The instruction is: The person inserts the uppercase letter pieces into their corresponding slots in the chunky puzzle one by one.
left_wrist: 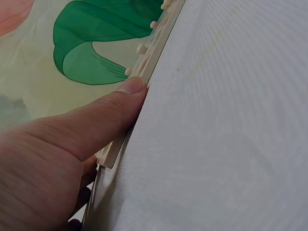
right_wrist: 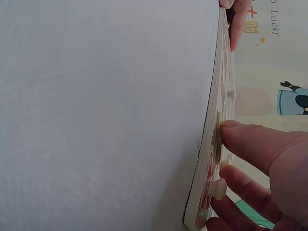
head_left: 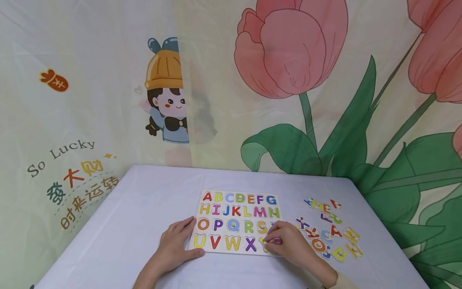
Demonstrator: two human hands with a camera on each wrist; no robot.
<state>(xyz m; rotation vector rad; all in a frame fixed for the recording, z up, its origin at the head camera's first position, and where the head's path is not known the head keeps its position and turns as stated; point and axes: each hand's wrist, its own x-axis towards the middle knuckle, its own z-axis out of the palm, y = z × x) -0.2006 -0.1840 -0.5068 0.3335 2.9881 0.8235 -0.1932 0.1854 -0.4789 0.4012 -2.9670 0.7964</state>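
A wooden alphabet puzzle board (head_left: 223, 233) with colourful knobbed letter pieces lies on the table. My left hand (head_left: 174, 241) rests at its near left corner. In the left wrist view, the straight thumb (left_wrist: 110, 113) presses against the board's front edge; the other fingers lie along the left side. My right hand (head_left: 286, 243) pinches the yellow Y piece (head_left: 262, 245) at the bottom row. The right wrist view shows the thumb (right_wrist: 248, 139) and forefinger at this piece (right_wrist: 218, 144), close over the board. The fingers partly hide the Y and the pink-purple Z (head_left: 278, 241) beside it.
Loose letter pieces lie scattered right of the board, among them an orange O (head_left: 318, 245), a light blue C (head_left: 326, 237) and a yellow-green B (head_left: 339, 254). The white-covered table (head_left: 126, 224) backs onto a printed curtain (head_left: 216, 80) with tulips.
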